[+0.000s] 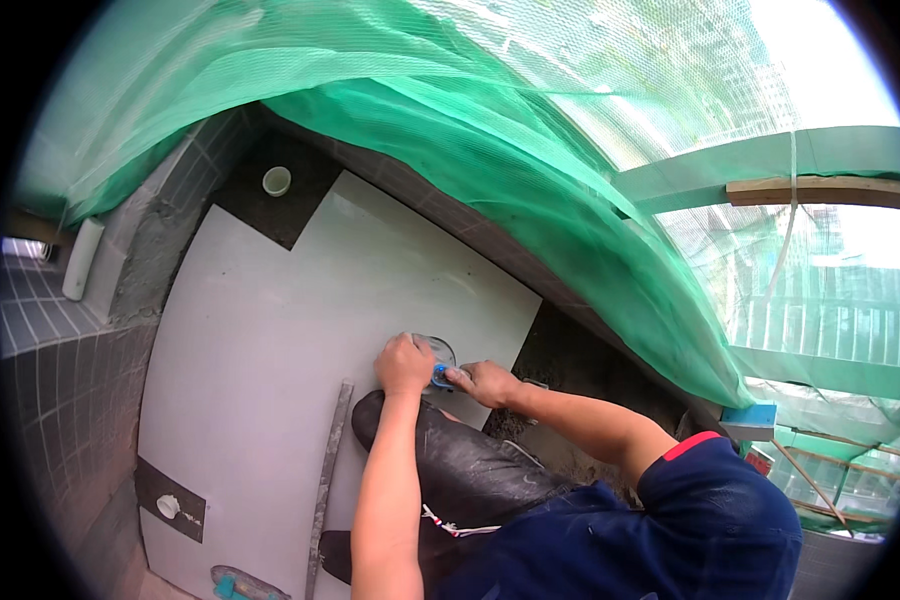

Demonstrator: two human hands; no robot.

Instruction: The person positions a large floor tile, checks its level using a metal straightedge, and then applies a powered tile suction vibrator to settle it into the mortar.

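Observation:
Both my hands are at a round, suction-cup-like tool (440,352) with a grey disc and a blue part, set on the large pale tile (270,310). My left hand (405,363) is closed at the tool's left side, its fingers curled over the edge. From the right, my right hand (485,383) grips the blue part with thumb and fingers. The palms hide much of the tool. A long, dirty straightedge bar (330,480) lies on the tile left of my knee.
A float with a teal handle (245,583) rests at the lower edge. White pipe ends stand in two tile cutouts, one upper (277,181) and one lower left (169,506). Dark mortar (580,350) borders the tile's right side. Green netting (450,170) hangs over the tiled walls.

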